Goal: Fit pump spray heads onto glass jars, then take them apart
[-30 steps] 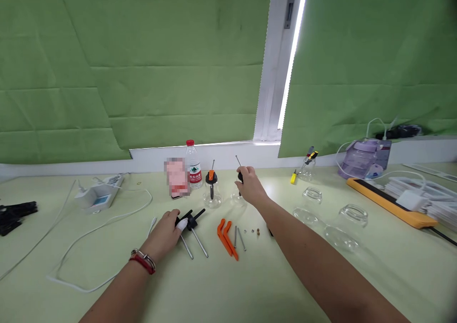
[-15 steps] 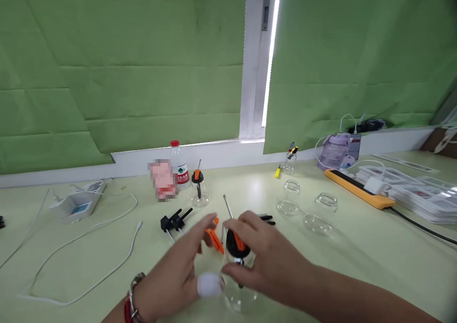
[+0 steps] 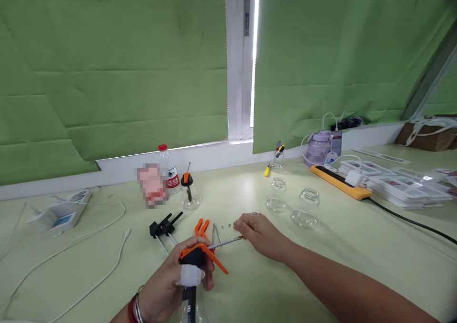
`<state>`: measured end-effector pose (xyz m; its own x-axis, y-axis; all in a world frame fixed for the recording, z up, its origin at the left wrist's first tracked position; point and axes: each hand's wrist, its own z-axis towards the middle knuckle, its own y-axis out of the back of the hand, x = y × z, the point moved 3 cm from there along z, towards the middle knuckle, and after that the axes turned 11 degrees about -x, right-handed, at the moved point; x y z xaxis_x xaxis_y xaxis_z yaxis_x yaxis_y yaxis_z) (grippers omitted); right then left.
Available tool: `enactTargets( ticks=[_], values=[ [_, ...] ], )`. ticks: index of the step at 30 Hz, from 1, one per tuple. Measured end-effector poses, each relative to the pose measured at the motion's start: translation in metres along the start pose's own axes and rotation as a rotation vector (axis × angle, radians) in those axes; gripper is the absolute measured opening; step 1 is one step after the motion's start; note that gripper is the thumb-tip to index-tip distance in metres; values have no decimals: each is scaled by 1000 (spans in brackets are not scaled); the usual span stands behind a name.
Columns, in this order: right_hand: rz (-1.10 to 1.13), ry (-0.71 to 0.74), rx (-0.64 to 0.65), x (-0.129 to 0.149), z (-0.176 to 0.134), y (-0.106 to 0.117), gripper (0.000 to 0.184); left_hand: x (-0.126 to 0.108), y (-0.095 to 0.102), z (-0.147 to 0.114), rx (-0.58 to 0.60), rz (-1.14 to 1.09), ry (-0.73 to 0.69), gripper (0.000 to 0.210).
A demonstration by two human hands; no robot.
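My arms are bare from the wrists up, with no sleeves showing anywhere. On my left hand (image 3: pixel 171 285) a white covering, like a bandage or a finger cot, wraps the end of one finger. At that wrist I wear a thin red band beside a slim silver bangle, the two lying close together. My right hand (image 3: pixel 259 235) is bare, with no ring, watch or glove on it, and the forearm behind it is bare too.

Bright daylight streams through the gap (image 3: pixel 254 61) between green blinds (image 3: pixel 114 61), glaring on the table (image 3: pixel 250 185); edges bend slightly.
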<state>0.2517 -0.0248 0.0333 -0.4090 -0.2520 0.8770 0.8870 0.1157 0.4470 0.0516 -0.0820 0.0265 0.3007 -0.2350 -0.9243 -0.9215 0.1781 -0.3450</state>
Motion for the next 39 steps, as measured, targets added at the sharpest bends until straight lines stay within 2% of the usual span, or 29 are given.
enactTargets(
  ticks=[1, 3, 6, 10, 13, 17, 19, 23, 26, 39],
  values=[
    [128, -133, 124, -10, 2, -7, 53, 4, 2, 2, -3, -35, 5, 39],
    [340, -311, 210, -25, 2, -18, 51, 11, 4, 7, -17, -72, 34, 35],
    [494, -439, 192, -37, -1, -28, 49, 16, 6, 12, -77, -61, 52, 32],
    [496, -528, 206, -44, -2, -35, 52, 14, 9, 15, -190, 3, 31, 30],
    [480, -515, 202, -47, 0, -36, 48, 14, 9, 17, -250, 50, 40, 28],
    [511, -364, 125, -46, 4, -34, 33, 17, 10, 19, -271, 70, 61, 25],
    [522, -330, 129, -45, 5, -34, 33, 18, 12, 20, -280, 63, 70, 23],
    [441, -416, 161, -49, 5, -35, 41, 20, 17, 21, -275, 47, 48, 23],
    [494, -380, 144, -49, 7, -34, 34, 20, 19, 22, -278, 48, 40, 21],
    [544, -398, 211, -49, 9, -36, 36, 18, 18, 24, -309, 53, 35, 21]
  ],
)
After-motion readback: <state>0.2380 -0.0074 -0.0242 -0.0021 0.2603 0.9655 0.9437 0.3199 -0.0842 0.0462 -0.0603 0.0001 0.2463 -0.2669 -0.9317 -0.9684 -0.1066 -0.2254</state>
